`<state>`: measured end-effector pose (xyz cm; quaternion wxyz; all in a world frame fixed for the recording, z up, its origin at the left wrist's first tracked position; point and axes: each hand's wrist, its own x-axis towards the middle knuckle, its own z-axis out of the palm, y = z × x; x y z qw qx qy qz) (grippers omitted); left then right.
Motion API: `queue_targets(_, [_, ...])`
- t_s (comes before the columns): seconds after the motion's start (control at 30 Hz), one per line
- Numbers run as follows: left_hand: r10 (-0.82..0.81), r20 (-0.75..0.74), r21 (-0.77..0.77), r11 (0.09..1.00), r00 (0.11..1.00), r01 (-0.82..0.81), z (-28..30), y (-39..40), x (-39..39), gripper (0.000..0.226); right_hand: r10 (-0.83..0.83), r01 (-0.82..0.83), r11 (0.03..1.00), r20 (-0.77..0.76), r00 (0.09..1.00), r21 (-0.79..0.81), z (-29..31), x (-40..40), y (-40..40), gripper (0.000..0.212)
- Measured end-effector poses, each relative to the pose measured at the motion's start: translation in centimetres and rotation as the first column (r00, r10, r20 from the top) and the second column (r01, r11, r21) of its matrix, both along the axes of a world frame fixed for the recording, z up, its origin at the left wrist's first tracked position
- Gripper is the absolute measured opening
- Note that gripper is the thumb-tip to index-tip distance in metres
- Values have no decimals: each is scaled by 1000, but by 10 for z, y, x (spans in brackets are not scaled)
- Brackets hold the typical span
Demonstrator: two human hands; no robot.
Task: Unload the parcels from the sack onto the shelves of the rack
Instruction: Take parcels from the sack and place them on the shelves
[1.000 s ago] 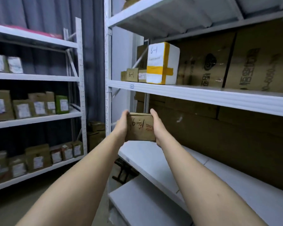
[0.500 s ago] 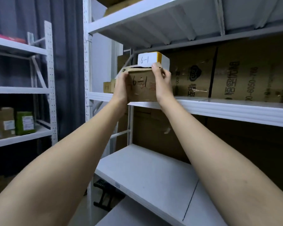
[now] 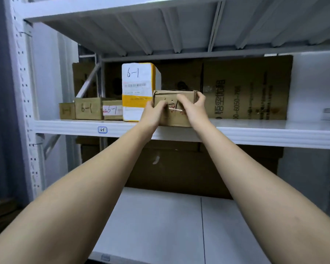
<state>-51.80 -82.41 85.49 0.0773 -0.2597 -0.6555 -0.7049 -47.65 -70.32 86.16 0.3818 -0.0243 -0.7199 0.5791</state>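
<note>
A small brown cardboard parcel [image 3: 174,106] with handwriting on its front sits on the white rack shelf [image 3: 255,134] labelled 6-1, just right of a tall white and yellow parcel [image 3: 138,90]. My left hand [image 3: 153,114] grips the brown parcel's left front corner. My right hand [image 3: 193,109] holds its right side, fingers curled over the top right edge. The sack is out of view.
Three small brown boxes [image 3: 88,110] marked 6-1 line the shelf's left end. Flattened cardboard [image 3: 246,88] lines the back of the shelf. A lower white shelf [image 3: 160,225] lies under my arms. The rack upright [image 3: 21,92] stands at the left.
The parcel has gone from held up at the shelf's front edge to resting on the shelf beside the white and yellow parcel. My view has moved closer to the rack.
</note>
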Motion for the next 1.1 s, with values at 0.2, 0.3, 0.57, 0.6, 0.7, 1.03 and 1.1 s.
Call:
queue_targets(0.2, [15, -104, -174, 984, 994, -33, 1, 8, -41, 40, 5, -16, 981, 56, 998, 194, -2, -28, 29, 91])
queue_targets(0.3, [9, -149, -279, 959, 989, -50, 4, 10, -56, 26, -29, 8, 965, 74, 997, 263, 0, -46, 39, 86])
queue_targets(0.57, [178, -376, -450, 823, 909, -347, -2, 6, -103, 23, -101, 64, 947, 102, 990, 315, 8, -83, 56, 70])
queue_targets(0.6, [203, -398, -439, 814, 895, -380, -3, 6, -107, 22, -105, 68, 946, 101, 989, 317, 8, -87, 56, 70])
queue_targets(0.7, [243, -452, -440, 777, 858, -451, -4, 6, -117, 14, -138, 94, 939, 112, 984, 329, 8, -96, 54, 69])
queue_targets(1.03, [219, -630, -478, 647, 745, -594, -1, 2, -142, 20, -325, 217, 869, 182, 928, 445, 9, -124, 45, 79])
queue_targets(1.1, [239, -678, -454, 608, 696, -651, 0, -1, -145, 24, -342, 224, 869, 209, 916, 442, 11, -129, 46, 86])
